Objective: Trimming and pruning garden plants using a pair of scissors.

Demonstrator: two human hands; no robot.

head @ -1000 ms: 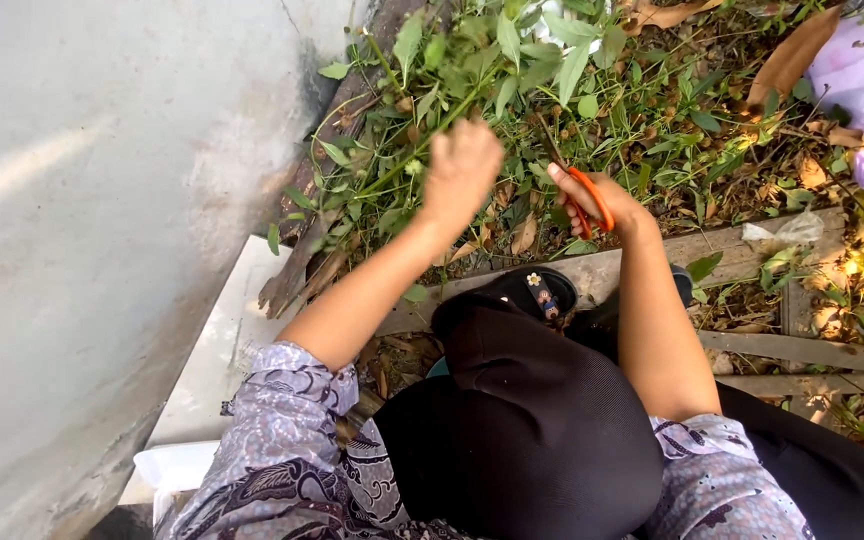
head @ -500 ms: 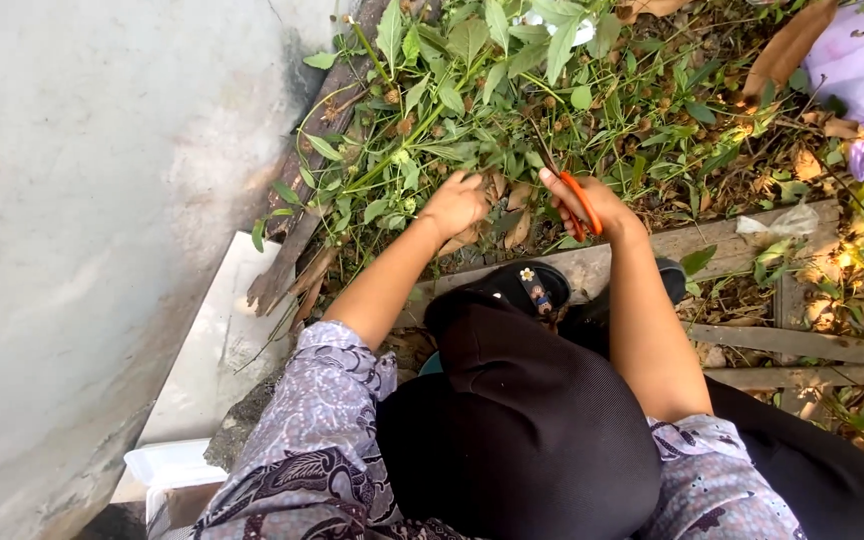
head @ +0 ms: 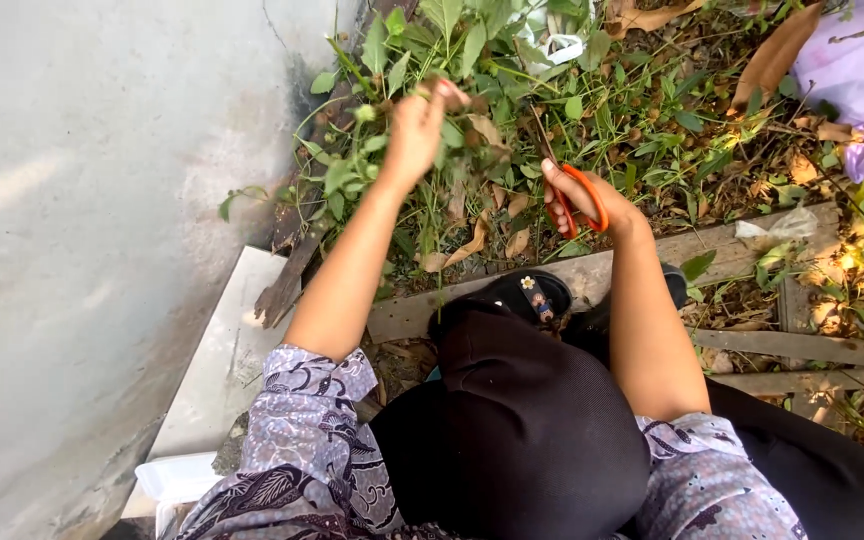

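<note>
Green, leafy weed stems (head: 382, 150) make up the bunch in the left hand (head: 414, 135), which is raised at the foot of the pale grey plastered wall (head: 82, 200). Its fingers (head: 442, 92) are clenched round the upper part of the bunch. The stems appear thin, soft and light; in my judgement they will bend and tear rather than snap, so a hold low on the stalks, where they are thickest, is the sounder one. Leaves are pointed and matt; small brown seed heads sit among them.

The right hand (head: 587, 205) holds orange-handled metal scissors (head: 577, 200). Fingers are passed through the loops and closed on them. The blades point up into the ground weeds (head: 612, 110); whether they are parted cannot be told. The handle looks like smooth, hard plastic, likely a secure grip; the blades are stiff and sharp, and call for care near the other hand.

Around them:
- Weathered grey wooden planks (head: 732, 240), rough and splintered, lie just below the right hand.
- Dry brown fallen leaves (head: 782, 55), brittle, are scattered over the soil.
- A crumpled lilac cloth or bag (head: 852, 70) lies at upper right, well apart from both hands.
- A flat white panel (head: 222, 360) leans at the wall's base.
- The person wears patterned lilac sleeves (head: 302, 440) and black fabric (head: 522, 430).
</note>
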